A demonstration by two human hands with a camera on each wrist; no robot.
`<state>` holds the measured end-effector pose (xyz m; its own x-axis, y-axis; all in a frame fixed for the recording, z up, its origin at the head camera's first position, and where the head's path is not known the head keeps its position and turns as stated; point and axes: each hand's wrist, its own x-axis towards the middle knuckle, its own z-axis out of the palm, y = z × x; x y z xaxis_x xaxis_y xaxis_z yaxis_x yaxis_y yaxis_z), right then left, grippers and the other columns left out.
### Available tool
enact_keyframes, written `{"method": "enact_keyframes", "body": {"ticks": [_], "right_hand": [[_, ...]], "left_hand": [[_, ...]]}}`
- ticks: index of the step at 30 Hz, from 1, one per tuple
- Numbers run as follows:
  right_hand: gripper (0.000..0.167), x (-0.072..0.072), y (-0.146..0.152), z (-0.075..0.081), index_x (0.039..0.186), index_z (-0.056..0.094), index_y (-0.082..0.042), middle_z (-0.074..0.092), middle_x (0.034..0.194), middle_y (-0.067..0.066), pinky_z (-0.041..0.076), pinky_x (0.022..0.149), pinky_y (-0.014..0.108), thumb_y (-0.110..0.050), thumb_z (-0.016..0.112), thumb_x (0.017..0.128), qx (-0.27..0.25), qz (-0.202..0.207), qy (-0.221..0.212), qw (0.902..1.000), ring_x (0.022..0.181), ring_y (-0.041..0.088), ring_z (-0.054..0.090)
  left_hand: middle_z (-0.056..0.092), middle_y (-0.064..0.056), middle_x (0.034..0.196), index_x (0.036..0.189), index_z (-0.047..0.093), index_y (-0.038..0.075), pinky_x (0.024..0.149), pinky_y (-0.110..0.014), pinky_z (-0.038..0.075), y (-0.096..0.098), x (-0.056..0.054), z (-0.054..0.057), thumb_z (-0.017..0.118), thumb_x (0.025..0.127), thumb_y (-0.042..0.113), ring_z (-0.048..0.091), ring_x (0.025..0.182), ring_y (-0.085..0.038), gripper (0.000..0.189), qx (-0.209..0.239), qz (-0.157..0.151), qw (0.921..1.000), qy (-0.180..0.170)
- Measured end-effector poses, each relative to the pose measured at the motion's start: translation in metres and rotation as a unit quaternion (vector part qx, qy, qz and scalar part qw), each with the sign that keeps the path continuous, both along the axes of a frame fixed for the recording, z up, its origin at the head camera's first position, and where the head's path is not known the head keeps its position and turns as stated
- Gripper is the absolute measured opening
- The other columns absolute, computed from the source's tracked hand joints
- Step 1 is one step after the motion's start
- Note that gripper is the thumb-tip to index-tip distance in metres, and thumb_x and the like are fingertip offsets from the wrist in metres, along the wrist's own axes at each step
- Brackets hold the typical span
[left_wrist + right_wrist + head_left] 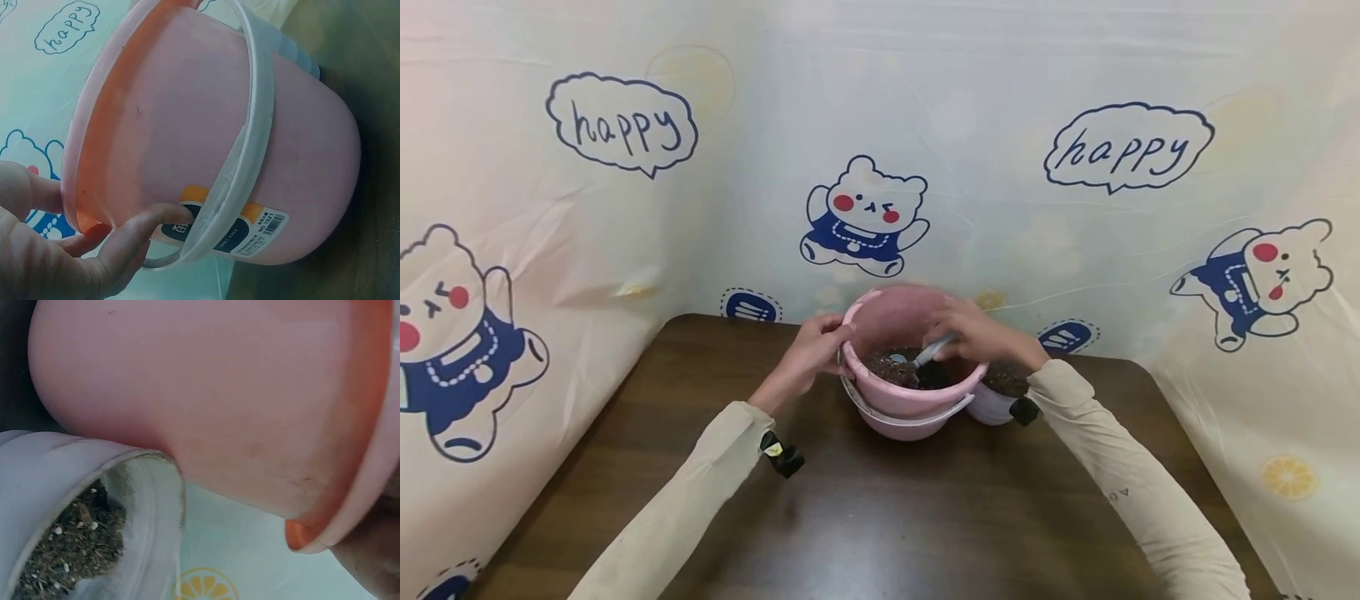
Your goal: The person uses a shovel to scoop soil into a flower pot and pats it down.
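Observation:
A pink bucket (898,407) with a white handle (255,137) stands tilted toward me on the table, dark soil (887,368) inside it. My left hand (808,352) grips the bucket's left rim; in the left wrist view a fingertip presses near the label (265,231) beside the handle. Over the bucket's right rim reaches my right hand (976,332), holding a small trowel by its grey-blue handle (936,347). The trowel's blade is down in the soil and mostly hidden. The right wrist view shows only a dim part of the right hand at its edge.
A white pot (991,410) with soil (81,540) in it stands against the bucket's right side. The brown wooden table (850,517) extends in front. Behind and on both sides hangs a printed cloth (985,208), close behind the bucket.

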<state>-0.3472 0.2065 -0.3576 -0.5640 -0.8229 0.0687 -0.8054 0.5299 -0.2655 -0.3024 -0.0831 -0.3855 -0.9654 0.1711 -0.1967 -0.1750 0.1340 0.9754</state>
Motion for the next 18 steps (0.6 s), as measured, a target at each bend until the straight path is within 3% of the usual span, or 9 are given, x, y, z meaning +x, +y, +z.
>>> {"method": "enact_keyframes", "body": {"ticks": [4,9,15,18], "right_hand": [[0.022,0.006,0.003,0.007,0.111,0.081,-0.008,0.076,0.119,0.010,0.017,0.125,0.072,-0.011,0.081,0.089,-0.002,-0.033,-0.026,0.9991,0.142,0.047,0.044],[0.025,0.012,0.009,0.008,0.114,0.080,-0.008,0.076,0.122,0.009,0.017,0.122,0.074,-0.012,0.080,0.090,0.005,-0.059,-0.029,0.9978,0.152,0.050,0.031],[0.025,0.017,0.017,0.010,0.115,0.078,-0.004,0.074,0.125,0.017,0.028,0.121,0.068,-0.011,0.079,0.091,-0.026,-0.063,-0.003,0.9977,0.143,0.049,0.044],[0.025,0.017,0.022,0.009,0.115,0.078,-0.002,0.073,0.123,0.017,0.036,0.112,0.061,-0.011,0.078,0.092,-0.041,-0.058,0.012,0.9974,0.131,0.044,0.055]], "left_hand": [[0.052,-0.025,0.141,0.149,0.051,-0.001,0.074,-0.039,0.068,0.001,0.001,0.002,0.053,0.108,0.019,0.062,0.108,-0.031,0.046,-0.002,-0.003,1.0000,0.002],[0.053,-0.025,0.140,0.149,0.050,-0.001,0.075,-0.040,0.068,0.001,0.001,0.001,0.053,0.108,0.020,0.063,0.107,-0.032,0.046,0.002,-0.006,1.0000,0.003],[0.052,-0.027,0.143,0.151,0.049,-0.001,0.073,-0.038,0.068,0.001,0.001,-0.001,0.052,0.109,0.020,0.064,0.108,-0.034,0.047,0.008,-0.007,0.9999,0.003],[0.052,-0.028,0.143,0.150,0.050,-0.001,0.072,-0.038,0.068,0.001,0.000,-0.001,0.052,0.109,0.020,0.064,0.105,-0.032,0.046,0.006,-0.004,1.0000,0.003]]}}
